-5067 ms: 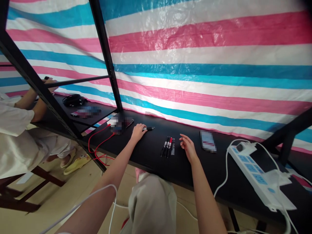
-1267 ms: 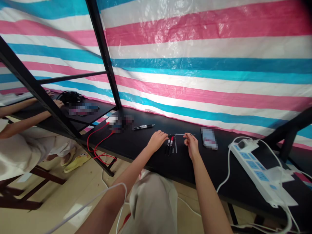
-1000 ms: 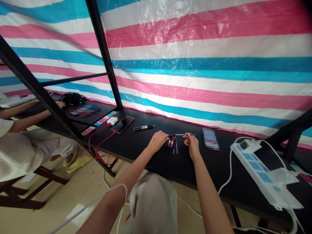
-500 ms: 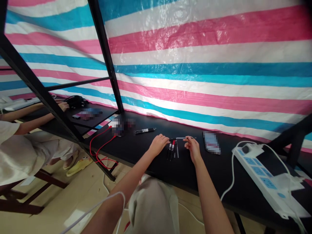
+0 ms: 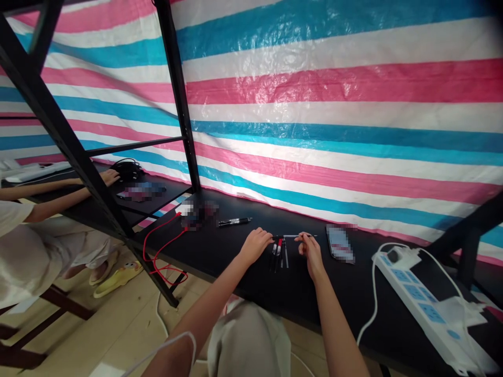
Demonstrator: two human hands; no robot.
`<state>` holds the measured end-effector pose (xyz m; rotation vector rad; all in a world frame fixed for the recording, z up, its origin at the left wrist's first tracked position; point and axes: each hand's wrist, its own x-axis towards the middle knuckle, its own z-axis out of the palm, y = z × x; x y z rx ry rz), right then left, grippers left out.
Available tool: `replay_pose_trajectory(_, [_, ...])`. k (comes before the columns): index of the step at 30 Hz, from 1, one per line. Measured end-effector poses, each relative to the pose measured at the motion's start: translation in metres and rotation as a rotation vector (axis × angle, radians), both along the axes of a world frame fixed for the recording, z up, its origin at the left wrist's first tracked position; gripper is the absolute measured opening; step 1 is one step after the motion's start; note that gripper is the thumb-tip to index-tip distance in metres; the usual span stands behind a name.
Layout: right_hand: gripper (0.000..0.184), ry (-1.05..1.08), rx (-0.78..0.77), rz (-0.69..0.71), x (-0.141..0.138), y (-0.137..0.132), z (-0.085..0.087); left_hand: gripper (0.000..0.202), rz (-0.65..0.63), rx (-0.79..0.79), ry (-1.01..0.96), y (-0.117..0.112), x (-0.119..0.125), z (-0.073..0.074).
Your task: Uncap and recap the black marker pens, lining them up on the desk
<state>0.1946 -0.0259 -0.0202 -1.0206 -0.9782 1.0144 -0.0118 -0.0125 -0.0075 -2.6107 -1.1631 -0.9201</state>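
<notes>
My left hand (image 5: 256,246) is closed, its fingertips on a short black pen barrel (image 5: 279,237). From the barrel's right end a thin, pale pen refill (image 5: 291,236) runs across to my right hand (image 5: 309,251), which pinches it between thumb and fingers. Just below, between the hands, several slim pen parts (image 5: 277,251) lie side by side on the black table (image 5: 243,272), some black, one with red, some pale. Beyond my left hand lie black pens (image 5: 234,222), close together. How the barrel and refill join is too small to make out.
A phone (image 5: 340,245) lies right of my right hand. Farther right is a white power strip (image 5: 422,303) with plugs and white cables. Red cables (image 5: 161,246) hang off the left edge. Behind a black metal frame (image 5: 78,136), another person's hand (image 5: 109,177) rests near black cables.
The view has tilted upward slightly, so the table and hands sit lower in the picture. Both hands keep nearly the same hold on the pen parts.
</notes>
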Motion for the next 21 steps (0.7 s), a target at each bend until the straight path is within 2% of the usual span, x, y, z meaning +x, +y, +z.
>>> replay_pose_trajectory(5, [0.043, -0.248, -0.013, 0.036, -0.008, -0.005, 0.004, 0.025, -0.002, -0.006, -0.012, -0.002, 0.0, 0.0])
replay_pose_trajectory(9, [0.052, -0.378, 0.002, -0.011, -0.011, -0.01, 0.007, 0.022, 0.053, -0.036, -0.165, -0.003, -0.003, 0.001])
replay_pose_trajectory(13, [0.052, -0.378, 0.038, -0.113, -0.005, -0.011, 0.005, 0.02, 0.155, -0.121, -0.458, 0.003, -0.01, -0.003])
replay_pose_trajectory(17, [0.052, -0.387, 0.031, -0.147, -0.002, -0.009, 0.001, 0.02, 0.313, -0.178, -0.703, 0.011, -0.02, -0.009])
replay_pose_trajectory(21, [0.052, -0.359, 0.035, -0.179, -0.002, -0.009, -0.001, 0.022, 0.467, -0.063, -0.73, 0.016, -0.037, -0.004])
